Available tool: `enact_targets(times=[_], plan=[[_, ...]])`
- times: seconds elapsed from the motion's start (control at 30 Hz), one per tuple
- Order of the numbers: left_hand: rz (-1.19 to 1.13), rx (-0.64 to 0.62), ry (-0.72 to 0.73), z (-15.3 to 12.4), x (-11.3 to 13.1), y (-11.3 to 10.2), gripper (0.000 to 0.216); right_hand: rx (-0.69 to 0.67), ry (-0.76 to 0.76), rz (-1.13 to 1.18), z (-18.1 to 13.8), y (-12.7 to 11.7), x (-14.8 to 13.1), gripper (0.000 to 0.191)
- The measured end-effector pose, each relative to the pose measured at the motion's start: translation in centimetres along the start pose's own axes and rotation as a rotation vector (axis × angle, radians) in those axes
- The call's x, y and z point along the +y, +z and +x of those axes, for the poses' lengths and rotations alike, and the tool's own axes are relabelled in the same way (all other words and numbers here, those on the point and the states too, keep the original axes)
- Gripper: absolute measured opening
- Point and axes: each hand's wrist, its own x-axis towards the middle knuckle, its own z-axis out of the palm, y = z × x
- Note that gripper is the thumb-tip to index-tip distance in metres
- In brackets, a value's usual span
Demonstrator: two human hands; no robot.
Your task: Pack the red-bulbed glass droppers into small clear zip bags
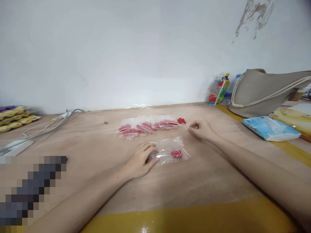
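My left hand (143, 160) rests on the table with fingers and thumb curled round the left end of a clear plastic bag (167, 145). Inside that bag lie red-ended pieces (176, 153), whose thin clear stems run toward the hand. Farther right, my right hand (199, 129) pinches the stems of thin clear sticks with red ends (181, 120), the red ends pointing away to the left. Just beyond both hands, several clear bags with red pieces in them (145, 127) lie overlapping in a row.
A grey cloth bag (262, 92), drink bottles (216, 90) and a blue tissue pack (270, 127) stand or lie at the right. Cables (58, 121) and yellow packets (17, 116) are at the left. A white wall (109, 55) bounds the table behind.
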Motion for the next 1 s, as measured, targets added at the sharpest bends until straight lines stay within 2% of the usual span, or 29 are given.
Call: enact_targets(times=[0.1,0.17,0.23,0.37,0.5,0.57,0.67,0.73,0.87,1.0], plan=[[0.046,0.000,0.021,-0.1,-0.2,0.3,0.027,0.059,0.074,-0.177,3.0,0.3,0.8,0.028],[0.062,0.005,0.026,-0.1,-0.3,0.4,0.028,0.029,0.115,-0.241,4.4,0.7,0.6,0.039],[0.068,0.012,0.027,-0.1,-0.3,0.4,0.029,-0.021,0.148,-0.265,5.3,1.2,0.1,0.041],[0.067,0.005,0.019,-0.1,-0.3,0.3,0.029,-0.057,0.167,-0.253,5.8,1.6,-1.1,0.028],[0.071,-0.001,0.018,-0.1,-0.3,0.3,0.030,-0.019,0.139,-0.219,4.9,0.4,-1.5,0.045],[0.074,0.003,0.019,-0.1,-0.3,0.4,0.030,0.006,0.130,-0.083,3.5,-0.4,-1.6,0.057],[0.074,0.002,0.015,-0.1,-0.3,0.4,0.030,0.028,0.147,0.376,0.4,-0.7,-1.8,0.067],[0.076,0.000,0.007,-0.1,-0.3,0.4,0.030,0.037,0.145,0.590,-1.9,-0.2,-2.0,0.069],[0.075,0.006,-0.002,-0.1,-0.3,0.4,0.030,0.077,0.149,0.837,-5.1,1.6,-2.2,0.057],[0.064,0.015,-0.008,-0.1,-0.2,0.3,0.035,-0.023,0.162,0.928,-5.9,2.6,-2.0,0.043]])
